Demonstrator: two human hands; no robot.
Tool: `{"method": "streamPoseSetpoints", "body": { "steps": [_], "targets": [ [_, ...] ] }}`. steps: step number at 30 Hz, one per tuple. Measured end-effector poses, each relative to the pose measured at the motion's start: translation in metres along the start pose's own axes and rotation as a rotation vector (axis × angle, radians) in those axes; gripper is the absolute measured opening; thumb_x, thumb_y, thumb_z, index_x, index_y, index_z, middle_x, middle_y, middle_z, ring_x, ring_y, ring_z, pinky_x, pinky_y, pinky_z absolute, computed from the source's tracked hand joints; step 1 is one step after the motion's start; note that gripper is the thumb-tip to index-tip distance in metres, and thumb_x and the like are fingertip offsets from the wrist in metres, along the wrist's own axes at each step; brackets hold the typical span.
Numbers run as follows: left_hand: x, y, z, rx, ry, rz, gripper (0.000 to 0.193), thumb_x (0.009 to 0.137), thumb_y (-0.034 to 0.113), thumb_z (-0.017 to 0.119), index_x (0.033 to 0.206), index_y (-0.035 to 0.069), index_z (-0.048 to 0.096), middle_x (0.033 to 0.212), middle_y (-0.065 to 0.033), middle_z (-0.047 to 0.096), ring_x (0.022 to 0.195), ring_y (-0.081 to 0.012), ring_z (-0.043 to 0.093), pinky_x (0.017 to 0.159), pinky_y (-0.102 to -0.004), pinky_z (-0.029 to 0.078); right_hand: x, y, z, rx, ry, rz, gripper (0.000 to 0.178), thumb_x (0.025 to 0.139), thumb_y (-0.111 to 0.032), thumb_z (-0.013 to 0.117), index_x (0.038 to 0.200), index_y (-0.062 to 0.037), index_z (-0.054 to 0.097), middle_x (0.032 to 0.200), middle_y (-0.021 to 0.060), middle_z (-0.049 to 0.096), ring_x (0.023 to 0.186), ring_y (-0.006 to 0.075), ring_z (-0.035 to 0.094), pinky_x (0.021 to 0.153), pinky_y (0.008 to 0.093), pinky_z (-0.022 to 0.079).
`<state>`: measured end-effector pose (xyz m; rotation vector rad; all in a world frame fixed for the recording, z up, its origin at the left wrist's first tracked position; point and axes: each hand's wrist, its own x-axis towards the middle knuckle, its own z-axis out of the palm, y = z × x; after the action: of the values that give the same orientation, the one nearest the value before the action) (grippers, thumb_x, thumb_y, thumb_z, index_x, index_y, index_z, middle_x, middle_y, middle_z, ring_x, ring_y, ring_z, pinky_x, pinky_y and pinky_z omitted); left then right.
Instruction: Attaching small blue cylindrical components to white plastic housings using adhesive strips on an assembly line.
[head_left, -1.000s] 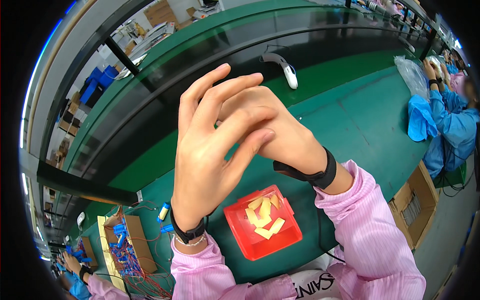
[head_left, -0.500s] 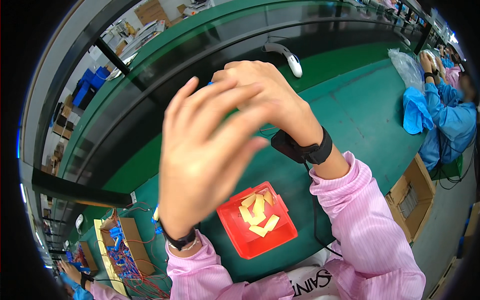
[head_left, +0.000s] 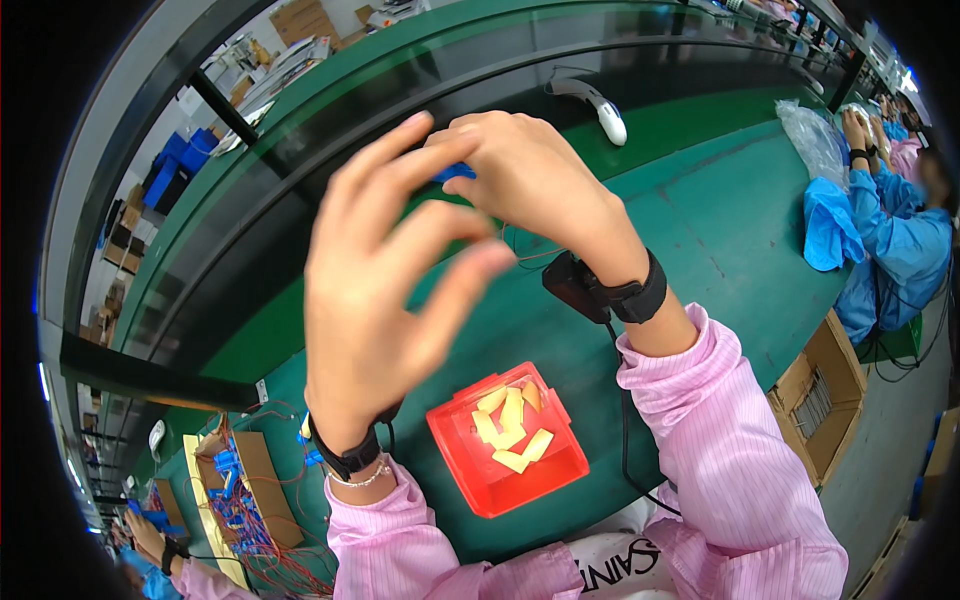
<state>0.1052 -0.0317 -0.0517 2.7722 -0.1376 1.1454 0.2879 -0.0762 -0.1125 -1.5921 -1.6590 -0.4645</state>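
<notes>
My right hand (head_left: 545,180) is bent over a small blue part (head_left: 455,173), its fingers closed round it. Most of the part is hidden, so its kind does not show. A thin reddish wire (head_left: 540,256) comes out below that hand. My left hand (head_left: 375,270) is raised in front, slightly blurred, with its fingers apart and nothing seen in them. Its fingertips overlap the blue part in the view; whether they touch it I cannot tell. Below both hands, a red plastic bin (head_left: 490,490) holds several pale yellow pieces (head_left: 538,445) on the green table (head_left: 690,230).
On the left stands a cardboard box (head_left: 268,470) of blue parts with tangled red wires. A white-tipped device (head_left: 610,122) lies at the back. To the right are a cardboard box (head_left: 850,400), blue cloth (head_left: 830,225), a plastic bag (head_left: 808,135) and a person in blue (head_left: 905,250).
My left hand has drawn slightly left and its fingers have spread more. More of the blue part shows beside my right hand, which still holds it.
</notes>
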Motion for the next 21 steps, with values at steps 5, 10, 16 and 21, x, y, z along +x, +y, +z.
{"method": "streamPoseSetpoints", "body": {
  "steps": [5, 10, 16, 21],
  "targets": [
    [-0.008, -0.03, -0.003, 0.021, 0.239, -0.541, 0.012, 0.091, 0.011, 0.064, 0.086, 0.0, 0.066, 0.076, -0.0098, 0.066, 0.076, -0.0149, 0.066, 0.085, -0.033, 0.047, 0.008, -0.004, -0.02, 0.164, -0.058, 0.11, 0.03, 0.076, -0.009, 0.073, 0.104, 0.0, 0.067, 0.087, 0.0184, 0.069, 0.082, 0.0321, 0.067, 0.074, 0.0384, 0.054],
    [-0.017, -0.056, 0.0, 0.041, 0.262, -0.456, 0.014, 0.09, 0.011, 0.064, 0.096, -0.002, 0.068, 0.086, -0.0109, 0.07, 0.079, -0.018, 0.067, 0.074, -0.0282, 0.049, 0.015, -0.012, -0.033, 0.408, -0.028, 0.193, 0.038, 0.08, -0.011, 0.076, 0.113, 0.0045, 0.063, 0.087, 0.0111, 0.069, 0.078, 0.0169, 0.067, 0.075, 0.0292, 0.055],
    [-0.016, -0.055, 0.01, -0.353, 0.299, -0.465, 0.013, 0.089, 0.008, 0.065, 0.097, -0.002, 0.069, 0.089, -0.0089, 0.072, 0.083, -0.0141, 0.067, 0.078, -0.0264, 0.05, 0.018, -0.026, -0.03, 0.683, -0.041, 0.145, 0.035, 0.08, -0.015, 0.077, 0.106, 0.0043, 0.064, 0.087, 0.0113, 0.07, 0.08, 0.0182, 0.069, 0.076, 0.0301, 0.055],
    [-0.012, -0.041, 0.012, -0.33, 0.378, -0.428, 0.009, 0.088, 0.005, 0.065, 0.092, -0.002, 0.068, 0.083, -0.0093, 0.071, 0.076, -0.0153, 0.068, 0.072, -0.0269, 0.052, 0.018, -0.036, -0.033, 0.782, -0.05, 0.152, 0.032, 0.082, -0.014, 0.076, 0.107, 0.0024, 0.065, 0.09, 0.0092, 0.07, 0.083, 0.0167, 0.069, 0.077, 0.0295, 0.055]
  ]
}}
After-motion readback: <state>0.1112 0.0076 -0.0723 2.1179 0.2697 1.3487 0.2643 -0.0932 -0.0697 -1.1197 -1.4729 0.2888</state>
